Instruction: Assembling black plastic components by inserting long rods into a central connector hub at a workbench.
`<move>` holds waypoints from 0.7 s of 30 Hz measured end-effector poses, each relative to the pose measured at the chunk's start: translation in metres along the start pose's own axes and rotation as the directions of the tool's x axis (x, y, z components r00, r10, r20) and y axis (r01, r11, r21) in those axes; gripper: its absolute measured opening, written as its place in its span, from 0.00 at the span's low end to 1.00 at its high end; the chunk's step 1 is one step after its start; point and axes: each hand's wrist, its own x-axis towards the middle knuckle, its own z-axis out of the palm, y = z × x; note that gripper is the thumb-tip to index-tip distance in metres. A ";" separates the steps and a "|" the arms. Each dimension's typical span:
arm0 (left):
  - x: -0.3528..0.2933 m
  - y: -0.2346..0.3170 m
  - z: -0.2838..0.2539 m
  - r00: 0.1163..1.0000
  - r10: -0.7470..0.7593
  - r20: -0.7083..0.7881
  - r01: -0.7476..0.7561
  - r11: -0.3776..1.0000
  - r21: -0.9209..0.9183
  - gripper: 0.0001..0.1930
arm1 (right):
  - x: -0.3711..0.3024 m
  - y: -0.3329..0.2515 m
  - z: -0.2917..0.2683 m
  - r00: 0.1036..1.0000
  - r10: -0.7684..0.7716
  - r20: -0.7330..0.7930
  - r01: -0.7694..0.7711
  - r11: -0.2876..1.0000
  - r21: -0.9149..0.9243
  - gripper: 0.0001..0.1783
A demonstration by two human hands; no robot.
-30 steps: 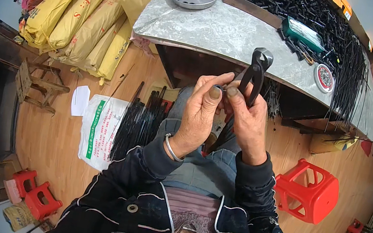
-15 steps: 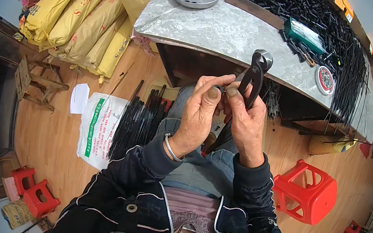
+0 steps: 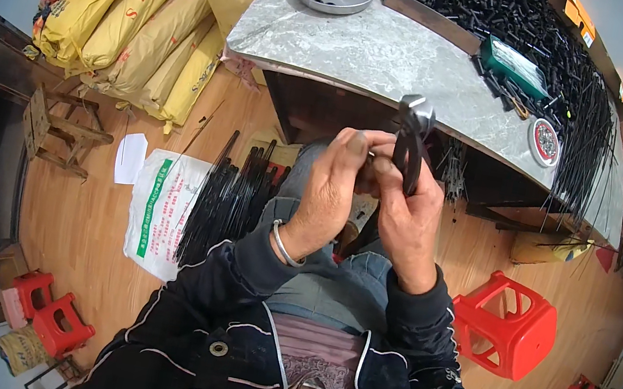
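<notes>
Over my lap, my right hand (image 3: 413,225) is closed around a pair of dark pincers (image 3: 412,133), whose shiny metal head points up and away from me. My left hand (image 3: 324,201), with a pale bangle at the wrist, meets it fingertip to fingertip. The left thumb and fingers are pressed together in a pinch. Whatever sits between them is hidden behind the fingers and too small to name. Just beyond the pincers' head runs the front edge of the grey marbled table (image 3: 304,47).
On the table lie a heap of black tubular parts (image 3: 461,8), a round metal tray (image 3: 354,2), a green box (image 3: 513,68) and a small round dish (image 3: 544,142). Black rods (image 3: 222,204) lie left of my legs. A red stool (image 3: 509,325) stands right; yellow sacks (image 3: 143,15) lean far left.
The pincers' head has swung left and a little toward me, and stands more upright. Both hands remain together, with the fingertips slightly shifted. The whole view has shifted slightly.
</notes>
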 end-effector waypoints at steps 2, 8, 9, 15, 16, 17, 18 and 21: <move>0.005 0.004 -0.003 0.993 -0.119 -0.022 0.117 0.989 -0.094 0.27 | 0.001 -0.021 -0.011 0.991 0.037 0.129 -0.037 0.999 -0.007 0.12; 0.019 0.000 -0.020 0.953 -0.304 0.017 0.301 0.932 -0.202 0.34 | -0.013 -0.035 -0.061 0.649 0.435 0.625 -0.536 0.844 -0.031 0.21; 0.018 0.003 -0.016 0.950 -0.312 0.005 0.310 0.940 -0.146 0.35 | -0.013 -0.033 -0.064 0.579 0.479 0.660 -0.570 0.817 -0.093 0.23; 0.016 -0.003 -0.010 0.953 -0.295 0.065 0.297 0.954 -0.034 0.36 | -0.007 -0.042 -0.072 0.525 0.540 0.658 -0.579 0.793 -0.190 0.20; 0.015 -0.004 -0.009 0.959 -0.272 0.079 0.272 0.962 0.009 0.36 | -0.006 -0.049 -0.072 0.529 0.540 0.655 -0.582 0.792 -0.184 0.20; 0.014 -0.006 -0.007 0.957 -0.276 0.089 0.277 0.961 0.011 0.36 | -0.003 -0.060 -0.071 0.517 0.583 0.627 -0.571 0.780 -0.254 0.14; 0.013 -0.007 -0.004 0.964 -0.257 0.075 0.255 0.966 0.032 0.35 | -0.002 -0.068 -0.071 0.506 0.624 0.596 -0.560 0.763 -0.323 0.10; 0.008 -0.011 -0.001 0.968 -0.241 0.069 0.235 0.968 0.083 0.34 | -0.005 -0.067 -0.070 0.433 0.691 0.579 -0.655 0.682 -0.325 0.10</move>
